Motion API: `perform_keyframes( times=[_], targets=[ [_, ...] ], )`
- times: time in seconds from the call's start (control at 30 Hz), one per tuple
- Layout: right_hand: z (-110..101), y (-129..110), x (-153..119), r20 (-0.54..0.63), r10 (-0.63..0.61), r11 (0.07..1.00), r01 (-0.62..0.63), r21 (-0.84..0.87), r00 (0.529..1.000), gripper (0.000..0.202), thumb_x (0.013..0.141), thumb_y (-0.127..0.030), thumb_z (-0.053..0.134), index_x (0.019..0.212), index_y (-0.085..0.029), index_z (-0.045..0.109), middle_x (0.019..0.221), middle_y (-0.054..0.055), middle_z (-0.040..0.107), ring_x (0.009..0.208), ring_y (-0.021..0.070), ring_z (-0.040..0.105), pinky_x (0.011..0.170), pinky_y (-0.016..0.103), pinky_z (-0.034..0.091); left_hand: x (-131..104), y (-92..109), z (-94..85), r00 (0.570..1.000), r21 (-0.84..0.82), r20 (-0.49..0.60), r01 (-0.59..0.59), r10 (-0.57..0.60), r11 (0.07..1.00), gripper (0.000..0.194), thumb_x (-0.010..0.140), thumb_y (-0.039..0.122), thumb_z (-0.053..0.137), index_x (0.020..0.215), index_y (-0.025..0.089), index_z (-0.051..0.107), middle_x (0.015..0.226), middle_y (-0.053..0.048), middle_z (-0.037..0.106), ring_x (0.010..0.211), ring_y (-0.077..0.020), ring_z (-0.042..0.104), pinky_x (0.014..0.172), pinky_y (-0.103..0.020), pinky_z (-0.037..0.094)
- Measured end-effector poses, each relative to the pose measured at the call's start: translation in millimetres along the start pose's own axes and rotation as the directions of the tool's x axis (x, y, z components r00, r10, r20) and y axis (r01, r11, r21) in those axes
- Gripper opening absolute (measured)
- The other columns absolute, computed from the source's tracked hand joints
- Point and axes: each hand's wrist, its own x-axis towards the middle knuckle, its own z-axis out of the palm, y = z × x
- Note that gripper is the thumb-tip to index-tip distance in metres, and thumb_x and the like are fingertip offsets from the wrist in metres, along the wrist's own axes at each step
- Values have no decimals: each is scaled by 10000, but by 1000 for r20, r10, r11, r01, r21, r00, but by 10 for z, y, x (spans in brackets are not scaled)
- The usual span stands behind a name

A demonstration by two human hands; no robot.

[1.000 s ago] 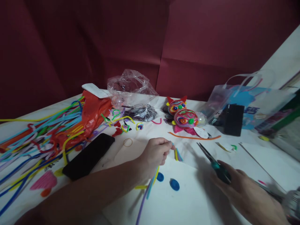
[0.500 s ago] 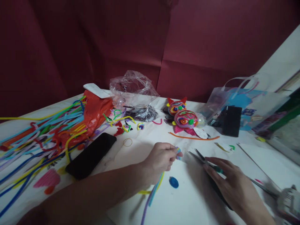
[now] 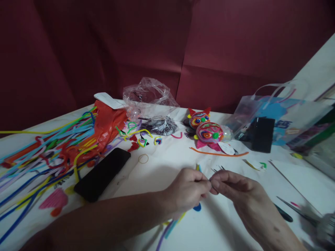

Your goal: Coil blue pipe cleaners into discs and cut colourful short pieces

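Note:
My left hand [image 3: 187,190] is closed around a bundle of fuzzy stems [image 3: 171,230] in purple, light blue and yellow; their short ends poke out above the fist and the long ends trail below. My right hand [image 3: 232,188] meets it with thumb and forefinger pinched at the left fingertips; what they pinch is too small to make out. Dark-handled pliers [image 3: 284,212] lie on the table, partly hidden under my right hand and wrist. A blue disc [image 3: 197,207] is just below my left fingers, partly covered.
Two decorated cat-face balls [image 3: 209,134] sit behind an orange stem [image 3: 218,153]. A black phone [image 3: 103,174] and many coloured stems [image 3: 65,139] lie left. A clear bag [image 3: 151,97] stands behind; another phone [image 3: 263,135] leans on a carrier bag [image 3: 290,108]. Scissors [image 3: 295,209] lie right.
My right hand has let go of the pliers and moved left to my left hand, its fingertips now pinched together there. My left hand has shifted slightly right and down with the stems.

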Motion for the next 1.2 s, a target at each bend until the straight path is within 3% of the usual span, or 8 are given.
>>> perform_keyframes(
  times=[0.17,0.3,0.4,0.6,0.73,0.83,1.0,1.2],
  targets=[
    [-109,21,54,-22,17,999,-17,-33,1000,254,618,-391,746,616,-160,641,578,26,592,579,151,526,565,241,423,43,-23,-19,998,28,51,-23,22,999,146,754,216,431,675,124,513,466,51,429,320,-25,288,347,-177,201],
    [-130,13,131,-85,-48,966,25,-256,995,328,601,-466,709,593,-150,622,544,34,574,535,153,490,506,253,393,101,-94,-105,988,247,107,-136,112,960,164,769,257,430,722,132,526,507,23,517,319,-31,331,328,-164,238],
    [-137,7,220,-121,-100,922,47,-383,988,346,622,-494,654,650,-150,629,586,37,583,541,151,473,489,251,374,155,-120,-172,978,313,40,-206,204,927,199,783,282,419,690,139,522,534,11,541,330,-33,353,319,-157,237],
    [-235,188,429,-177,-120,749,-28,-662,977,236,634,-410,579,573,-184,614,480,13,539,449,149,433,424,257,293,246,-29,-206,963,46,-151,-220,225,974,147,787,213,397,723,134,502,500,18,534,294,-31,340,306,-156,256],
    [-180,384,477,-194,-94,578,-105,-809,976,193,646,-308,592,483,-212,556,449,5,503,430,143,410,422,259,216,253,1,-195,955,-25,-189,-236,227,971,145,787,206,412,716,123,507,486,13,534,294,-31,344,301,-153,241],
    [-138,464,480,-208,-68,538,-140,-831,976,178,688,-272,600,535,-192,553,484,-23,468,455,120,389,441,240,223,245,7,-191,952,-51,-202,-243,229,969,128,786,193,419,722,125,506,482,16,536,296,-35,354,301,-152,248],
    [-219,427,481,-265,-33,691,-170,-703,964,165,662,-235,600,514,-197,538,474,-27,451,456,118,374,432,236,242,240,27,-197,954,-90,-217,-233,209,968,123,791,169,412,714,125,498,471,16,532,292,-36,356,300,-152,248],
    [-93,186,316,-246,-7,973,-50,-226,969,257,591,-409,626,542,-173,538,450,-27,427,418,110,363,412,238,299,257,-29,-187,952,-125,-242,-224,190,967,134,762,244,490,722,121,525,557,6,549,360,-43,424,349,-164,330]
  ],
)
